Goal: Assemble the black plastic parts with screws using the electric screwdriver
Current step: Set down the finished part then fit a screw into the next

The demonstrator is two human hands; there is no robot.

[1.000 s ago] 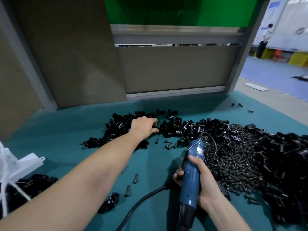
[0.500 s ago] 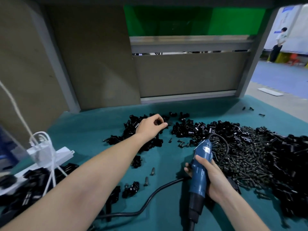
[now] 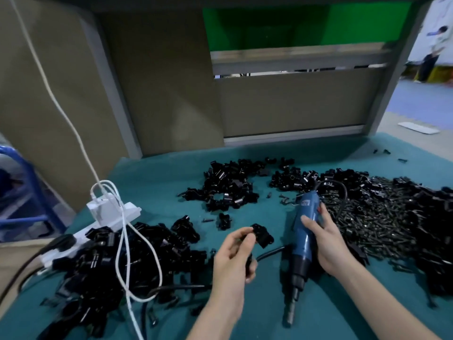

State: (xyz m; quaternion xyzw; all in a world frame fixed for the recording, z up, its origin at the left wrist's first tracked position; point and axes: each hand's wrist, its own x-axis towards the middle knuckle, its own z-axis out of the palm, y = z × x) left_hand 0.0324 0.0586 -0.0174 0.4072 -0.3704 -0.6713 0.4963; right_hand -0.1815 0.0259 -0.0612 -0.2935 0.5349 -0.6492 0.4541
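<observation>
1. Bench [image 3: 159, 182]: teal mat, fills the lower half of the view; the hands work at near centre.
2. Wall panels [image 3: 294, 101]: tan with grey frames, along the far edge of the bench; green surface above them.
3. Near-left pile [image 3: 103, 266]: black plastic parts heaped on the bench, partly over the power strip.
4. Right pile [image 3: 431, 241]: more black parts, from far right down to near right.
5. Screws [image 3: 367, 217]: dark heap on the bench between the right pile and the screwdriver, touching both.
6. Far pile [image 3: 230, 187]: black parts at far centre, well apart from the hands.
7. Power strip [image 3: 112, 212]: white, left side, white charger plugged in; white cable [image 3: 122, 244] loops from it over the near-left pile.
8. Screwdriver [image 3: 305, 231]: blue body, right of centre, lying near-to-far, dark nose end pointing near, just above or on the mat, can't tell which.
9. Right hand [image 3: 328, 244]: fingers wrapped round the screwdriver's blue body from the right.
10. Left hand [image 3: 232, 256]: raised over the bench at near centre, thumb and fingertips pinching the part.
11. Part [image 3: 262, 235]: one small black plastic piece, off the bench, just left of the screwdriver, not touching it.
12. Loose screws [image 3: 284, 198]: a few on the mat between the far pile and the screwdriver's far end.
</observation>
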